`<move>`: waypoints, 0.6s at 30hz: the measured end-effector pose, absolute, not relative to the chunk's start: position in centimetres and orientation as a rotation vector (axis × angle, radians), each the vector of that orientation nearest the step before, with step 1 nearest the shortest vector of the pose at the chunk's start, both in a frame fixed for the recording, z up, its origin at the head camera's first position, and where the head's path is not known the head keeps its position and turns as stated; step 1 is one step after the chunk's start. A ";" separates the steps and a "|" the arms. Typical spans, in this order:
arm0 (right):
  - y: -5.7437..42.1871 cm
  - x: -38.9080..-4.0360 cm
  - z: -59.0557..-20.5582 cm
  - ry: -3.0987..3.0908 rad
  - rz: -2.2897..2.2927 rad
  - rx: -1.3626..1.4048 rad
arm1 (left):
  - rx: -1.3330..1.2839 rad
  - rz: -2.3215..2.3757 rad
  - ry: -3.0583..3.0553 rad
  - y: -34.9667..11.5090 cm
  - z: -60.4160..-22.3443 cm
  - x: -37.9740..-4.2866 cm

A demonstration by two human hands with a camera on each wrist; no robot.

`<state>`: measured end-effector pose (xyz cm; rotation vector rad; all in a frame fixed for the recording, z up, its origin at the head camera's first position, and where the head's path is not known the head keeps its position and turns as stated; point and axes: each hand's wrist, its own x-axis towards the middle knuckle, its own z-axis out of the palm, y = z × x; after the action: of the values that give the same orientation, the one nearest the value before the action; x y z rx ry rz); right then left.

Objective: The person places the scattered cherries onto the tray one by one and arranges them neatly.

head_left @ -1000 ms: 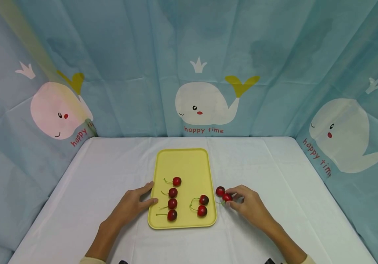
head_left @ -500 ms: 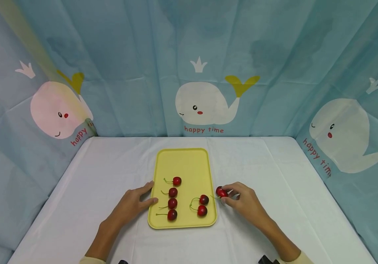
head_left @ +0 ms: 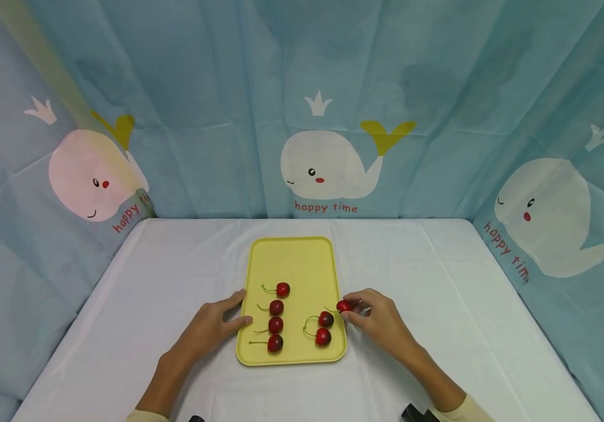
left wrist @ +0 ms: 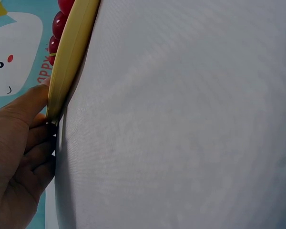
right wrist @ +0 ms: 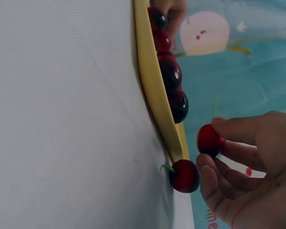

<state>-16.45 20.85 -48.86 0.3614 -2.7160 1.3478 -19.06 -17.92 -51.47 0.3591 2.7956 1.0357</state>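
Observation:
A yellow tray lies on the white cloth with several stemmed cherries on it. My left hand holds the tray's left edge, thumb over the rim. Between thumb and fingertips, my right hand pinches a red cherry over the tray's right rim, its green stem pointing left. Two more cherries lie close together just left of there, one dark red cherry in front of my fingertips. In the right wrist view, another cherry sits on the cloth against the tray's outer side; my right hand hides it in the head view.
A column of cherries runs along the tray's left half, stems to the left. White cloth covers the table. Blue curtains printed with whales stand at the back and both sides.
My right hand has lifted one cherry from beside the other on the cloth and carried it left to the tray's right rim. My left hand and the tray stay put.

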 end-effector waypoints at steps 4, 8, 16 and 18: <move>20.4 -16.6 -48.8 -2.706 1.348 0.377 | 0.354 1.031 2.795 -17.9 -51.4 -19.0; 19.8 -16.9 -48.8 -2.711 1.371 0.361 | 0.361 1.039 2.792 -17.9 -51.3 -19.0; 18.9 -17.3 -48.9 -2.700 1.374 0.364 | 0.378 1.039 2.794 -17.8 -51.3 -19.0; 18.7 -17.4 -49.0 -2.698 1.364 0.374 | 0.375 1.038 2.794 -17.8 -51.4 -19.0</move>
<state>-17.40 18.65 -49.02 0.3735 -2.6976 1.3644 -19.03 -17.85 -51.36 0.3753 2.7937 1.0381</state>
